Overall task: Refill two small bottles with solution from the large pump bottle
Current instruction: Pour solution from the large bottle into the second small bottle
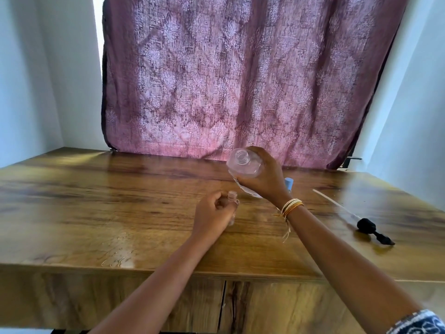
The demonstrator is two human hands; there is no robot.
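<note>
My right hand point(266, 179) grips the large clear bottle point(244, 166) above the wooden table point(96, 201). Its pump is off and its open neck tilts toward me and to the left. My left hand point(214, 213) holds a small clear bottle point(232, 197) upright on the table, just below and left of the large one; only its open neck and one edge show past my fingers. A small bottle with a light blue cap point(289, 183) stands behind my right wrist, mostly hidden.
The black pump head with its long white tube point(366, 225) lies on the table at the right. Spilled droplets point(118, 256) wet the surface near the front edge at the left. A purple patterned curtain point(240, 80) hangs behind the table.
</note>
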